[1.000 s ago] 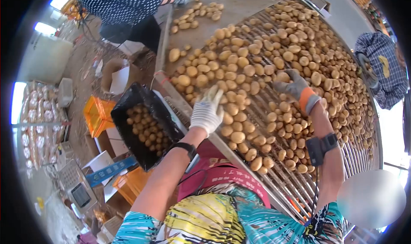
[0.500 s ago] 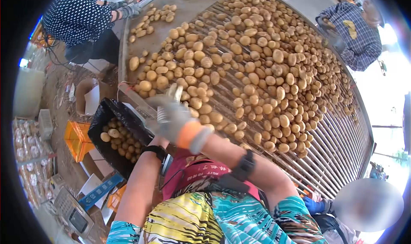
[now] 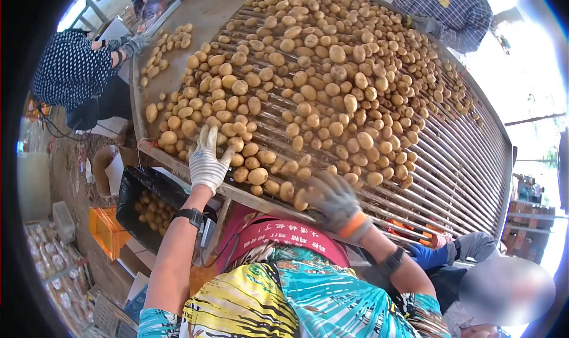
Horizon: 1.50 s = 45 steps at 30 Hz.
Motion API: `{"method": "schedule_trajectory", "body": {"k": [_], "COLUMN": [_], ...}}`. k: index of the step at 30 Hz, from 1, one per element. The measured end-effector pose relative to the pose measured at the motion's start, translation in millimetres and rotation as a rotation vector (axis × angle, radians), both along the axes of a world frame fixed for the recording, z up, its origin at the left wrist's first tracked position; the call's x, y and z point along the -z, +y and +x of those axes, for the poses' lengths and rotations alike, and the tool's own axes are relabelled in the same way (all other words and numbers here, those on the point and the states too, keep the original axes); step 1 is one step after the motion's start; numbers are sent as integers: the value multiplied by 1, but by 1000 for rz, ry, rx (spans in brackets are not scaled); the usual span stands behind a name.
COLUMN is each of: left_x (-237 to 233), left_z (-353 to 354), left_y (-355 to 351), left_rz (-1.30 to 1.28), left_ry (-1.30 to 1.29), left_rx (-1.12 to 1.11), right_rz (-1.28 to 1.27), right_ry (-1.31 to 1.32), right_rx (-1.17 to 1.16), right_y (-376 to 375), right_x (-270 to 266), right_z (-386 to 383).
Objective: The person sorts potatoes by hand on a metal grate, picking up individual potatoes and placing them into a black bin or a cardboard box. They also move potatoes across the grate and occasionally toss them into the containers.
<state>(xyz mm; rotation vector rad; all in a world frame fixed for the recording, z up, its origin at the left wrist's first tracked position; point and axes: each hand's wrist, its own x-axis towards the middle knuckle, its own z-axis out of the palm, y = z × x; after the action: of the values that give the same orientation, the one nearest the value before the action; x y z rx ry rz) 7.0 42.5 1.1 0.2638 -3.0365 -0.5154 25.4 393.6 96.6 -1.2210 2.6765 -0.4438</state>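
Observation:
My left hand (image 3: pixel 208 160), in a whitish knit glove, reaches over the near rim of the sorting table with its fingers spread. Its fingertips rest at the edge of a heap of potatoes (image 3: pixel 258 176). To the right, my right hand (image 3: pixel 336 206) wears a grey glove with an orange cuff and is smeared by motion. It is low over the near edge of the slats, close beside a single potato (image 3: pixel 301 200). Many more potatoes (image 3: pixel 338 54) cover the slatted bed (image 3: pixel 441 160) beyond both hands.
A black-lined crate (image 3: pixel 125 210) holding potatoes stands left of my left arm, beside an orange crate (image 3: pixel 111 234). One person in a dotted top (image 3: pixel 71 71) works at the far left. Another in a checked shirt (image 3: pixel 450 12) stands across the table. A blue glove (image 3: pixel 430 255) shows at right.
My hands were together near the crate and are now apart. The right has swung right along the table edge; the left has come up onto the potatoes. The view has shifted.

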Motion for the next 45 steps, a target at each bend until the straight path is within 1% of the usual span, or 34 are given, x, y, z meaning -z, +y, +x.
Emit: {"method": "schedule_trajectory", "body": {"k": [2,4,6,7,9,10,11,12,13,14,15,16,18,20,21,22,23,24,25,26,27,28,30,31,33,34,36,37,38,40,41,43,44,45], "left_x": [6,7,14,11,11,11,6,5,5,4,4,4,6,8,11,12,11,11,13,14,15,15,13,13,11,10,13,13,12,10,10,6,5,4], "left_z": [0,2,2,2,2,3,2,2,2,2,1,2,1,2,3,1,1,-1,-1,1,3,4,2,2,0,1,2,2,1,1,0,1,1,1], "left_y": [-1,-1,-5,-3,-1,-2,1,1,1,1,1,1,1,0,-1,-2,0,-1,-3,-3,-2,-1,-3,-3,-1,-1,-3,-2,-1,0,-1,1,1,2], "left_rz": [16,-2,42,35,33,28,20,22,29,35,40,41,29,25,13,0,10,11,8,5,7,1,-16,9,11,12,-9,6,19,-15,-6,4,-7,-11], "left_ry": [67,90,93,51,49,37,7,-1,-8,-12,-16,-19,-12,-20,-5,16,17,23,36,43,38,38,47,45,37,20,24,18,17,4,4,6,17,4], "left_rx": [-23,-25,-43,-73,-76,-88,-105,-108,-109,-111,-112,-107,-113,-107,-98,-93,-100,-100,-92,-81,-76,-69,-67,-75,-87,-89,-78,-83,-91,-97,-91,-82,-71,-77], "right_rz": [-180,-225,-178,-175,-183,34,99,0,-194,-171,-79,-29,144,291,210,359,335,417,208,318,76,78,-41,-245,161,52,106,170,215,399,393,471,519,515], "right_ry": [83,248,54,60,237,115,-17,173,263,450,376,112,30,20,75,302,358,340,276,205,316,314,-64,-226,-186,-3,-77,-123,-106,-76,-80,-151,-237,-241], "right_rx": [-66,-165,-170,-164,-1,74,178,309,436,577,750,811,747,679,653,594,533,470,401,219,191,198,150,255,502,498,834,837,788,655,651,610,582,547], "right_y": [-34,-64,-94,-103,-115,-115,-106,-80,-55,-33,-12,2,2,-14,-18,-27,-36,-49,-55,-61,-53,-43,-21,-6,22,59,68,75,73,56,53,47,48,49], "right_x": [40,62,70,71,67,23,0,2,14,38,47,44,38,28,46,71,87,69,82,64,68,70,53,49,32,54,7,2,-1,9,10,13,8,8], "right_z": [-5,-25,-44,-55,-84,-108,-134,-146,-158,-176,-185,-186,-182,-165,-157,-135,-111,-81,-64,-42,-23,-15,-13,-16,-45,-50,-71,-82,-88,-105,-114,-130,-139,-143]}}
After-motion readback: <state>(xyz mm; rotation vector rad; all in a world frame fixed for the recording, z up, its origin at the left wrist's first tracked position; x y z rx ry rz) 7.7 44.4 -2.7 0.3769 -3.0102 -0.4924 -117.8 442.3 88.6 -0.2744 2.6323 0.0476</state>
